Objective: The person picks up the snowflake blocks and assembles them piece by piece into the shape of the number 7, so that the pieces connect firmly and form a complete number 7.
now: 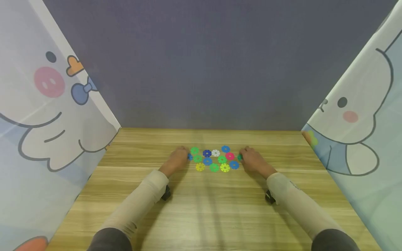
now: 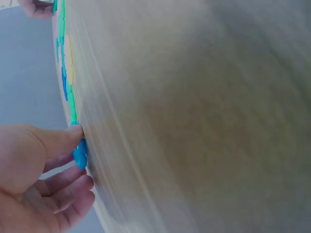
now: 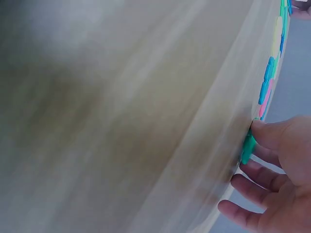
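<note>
Several flat, notched plastic discs lie grouped on the wooden table. At the group's left end my left hand [image 1: 180, 156] pinches a blue notched disc [image 2: 80, 154] between thumb and fingers, low at the tabletop. Opposite it, my right hand [image 1: 251, 159] pinches a green notched disc [image 3: 248, 147] in the same way. Between the hands are a white disc [image 1: 215, 153], a pink disc [image 1: 231, 154], a dark blue disc [image 1: 206, 152], a yellow disc [image 1: 199, 165] and more green and blue ones. My fingers partly hide both pinched discs in the head view.
The wood-grain table [image 1: 204, 216] reaches back to a plain grey wall [image 1: 210, 69]. Cartoon-printed panels stand on the left [image 1: 94, 136] and right [image 1: 339, 139] sides. Dark wrist devices sit under both sleeves.
</note>
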Demonstrator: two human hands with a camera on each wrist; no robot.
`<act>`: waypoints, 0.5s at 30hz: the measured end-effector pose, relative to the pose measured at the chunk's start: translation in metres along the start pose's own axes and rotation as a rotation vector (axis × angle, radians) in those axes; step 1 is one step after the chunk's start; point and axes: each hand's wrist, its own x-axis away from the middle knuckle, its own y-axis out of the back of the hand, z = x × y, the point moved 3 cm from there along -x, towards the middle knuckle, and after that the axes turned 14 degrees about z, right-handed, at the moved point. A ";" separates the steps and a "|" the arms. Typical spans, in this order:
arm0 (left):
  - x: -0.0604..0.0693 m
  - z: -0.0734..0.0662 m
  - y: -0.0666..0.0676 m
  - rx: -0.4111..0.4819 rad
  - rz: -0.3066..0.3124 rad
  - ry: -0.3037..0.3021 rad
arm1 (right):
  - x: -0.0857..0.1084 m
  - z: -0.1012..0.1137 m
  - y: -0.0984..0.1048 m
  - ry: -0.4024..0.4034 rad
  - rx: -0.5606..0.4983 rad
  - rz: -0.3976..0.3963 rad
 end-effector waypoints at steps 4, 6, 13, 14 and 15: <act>-0.001 0.002 0.001 0.072 -0.030 -0.012 | 0.000 -0.003 0.003 -0.032 -0.033 0.028; 0.000 0.004 0.001 0.102 -0.056 -0.030 | 0.001 -0.005 0.004 -0.040 -0.047 0.030; 0.003 0.009 0.003 0.214 -0.085 -0.063 | 0.003 -0.006 0.007 -0.024 -0.037 0.005; 0.003 0.010 0.004 0.234 -0.085 -0.065 | 0.003 -0.006 0.008 -0.023 -0.039 0.005; 0.004 0.011 0.004 0.252 -0.084 -0.069 | 0.004 -0.007 0.009 -0.027 -0.048 0.006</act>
